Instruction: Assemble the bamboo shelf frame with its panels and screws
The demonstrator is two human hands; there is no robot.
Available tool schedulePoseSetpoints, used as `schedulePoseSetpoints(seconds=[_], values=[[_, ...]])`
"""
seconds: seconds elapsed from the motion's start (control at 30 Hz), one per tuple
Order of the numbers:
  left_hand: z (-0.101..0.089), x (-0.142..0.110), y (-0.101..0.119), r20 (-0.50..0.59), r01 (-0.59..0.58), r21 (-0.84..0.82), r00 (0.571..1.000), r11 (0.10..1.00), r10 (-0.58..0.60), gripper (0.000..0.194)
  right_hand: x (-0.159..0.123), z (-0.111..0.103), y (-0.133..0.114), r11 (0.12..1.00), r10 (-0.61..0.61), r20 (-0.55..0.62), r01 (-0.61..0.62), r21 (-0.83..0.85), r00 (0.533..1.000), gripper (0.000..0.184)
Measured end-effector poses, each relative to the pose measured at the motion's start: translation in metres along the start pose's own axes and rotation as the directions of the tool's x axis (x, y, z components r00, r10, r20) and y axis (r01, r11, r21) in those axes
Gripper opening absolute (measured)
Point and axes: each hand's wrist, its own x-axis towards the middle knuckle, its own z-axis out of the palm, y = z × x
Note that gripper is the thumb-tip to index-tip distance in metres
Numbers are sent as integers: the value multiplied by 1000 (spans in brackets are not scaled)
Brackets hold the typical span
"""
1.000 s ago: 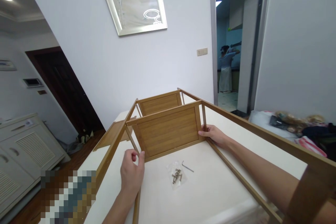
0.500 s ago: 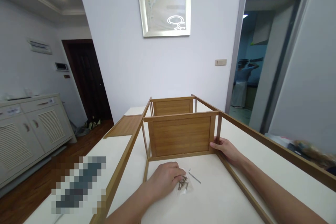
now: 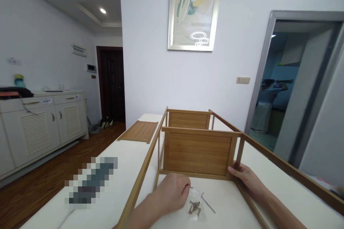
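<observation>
Close above the clear plastic bag [image 3: 202, 215], my left hand [image 3: 172, 191] is closed in a pinch on a screw [image 3: 191, 187]; only the screw's end shows past the fingers. Several more screws [image 3: 194, 207] lie on the bag, with a hex key [image 3: 208, 203] just right of it. My right hand [image 3: 245, 176] grips the lower right corner of an upright wooden shelf panel [image 3: 197, 153], its thumb on the panel's face and its fingers behind the post. This panel stands between the rails of a wooden frame [image 3: 146, 164] lying on the white table [image 3: 113, 186].
A loose wooden panel [image 3: 139, 131] lies flat at the table's far left. Another panel [image 3: 189, 119] sits at the frame's far end, near the wall. A pixelated dark object [image 3: 92, 182] rests by the left edge. Through the doorway stands a person [image 3: 264, 107].
My left hand has left the panel's left lower corner, reached to the bag and come up slightly with a screw. The right hand keeps its hold. The view has turned left and levelled.
</observation>
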Motion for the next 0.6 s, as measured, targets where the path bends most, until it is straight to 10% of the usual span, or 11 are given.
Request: schedulePoseSetpoints(seconds=[0.23, 0.4, 0.6], values=[[-56, -2, -23, 2, 298, -576, 932, 761, -363, 8, 1, 0, -2, 1000, 3, -22, -4, -26, 1000, 41], [-94, -4, -47, -173, 143, -782, 885, 606, -432, 13, -1, 2, -6, 1000, 16, -8, -16, -1, 1000, 41], [-93, 3, -80, -370, -52, -885, 681, 462, -632, 35, -4, 4, -8, 996, 12, 18, -13, 89, 1000, 36]])
